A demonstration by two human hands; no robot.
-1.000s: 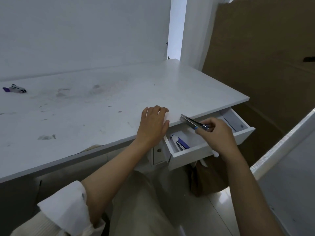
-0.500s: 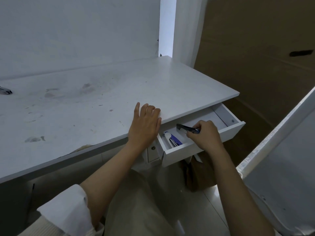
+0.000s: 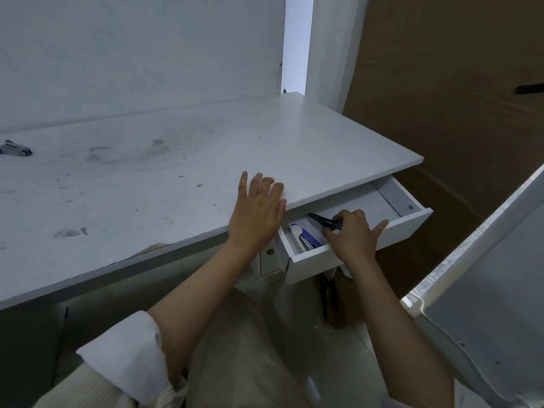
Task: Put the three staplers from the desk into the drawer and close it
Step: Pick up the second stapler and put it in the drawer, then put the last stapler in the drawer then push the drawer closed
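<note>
The white drawer (image 3: pixel 406 223) under the desk's right end stands pulled out. Inside it on the left lies a blue-and-white stapler (image 3: pixel 301 235). My right hand (image 3: pixel 351 235) reaches into the drawer and holds a dark stapler (image 3: pixel 322 220) low over the drawer floor. My left hand (image 3: pixel 256 210) rests flat on the white desk (image 3: pixel 176 172) at its front edge, just left of the drawer. A third stapler (image 3: pixel 16 148), purple and silver, lies on the desk at the far left near the wall.
Brown cardboard sheets (image 3: pixel 456 98) lean behind and right of the desk. A white panel (image 3: pixel 485 290) slants at the lower right, close to the drawer front. My lap sits below the desk.
My right hand has lowered the dark stapler from above the drawer's rim down into the drawer. My left hand has stayed on the desk edge.
</note>
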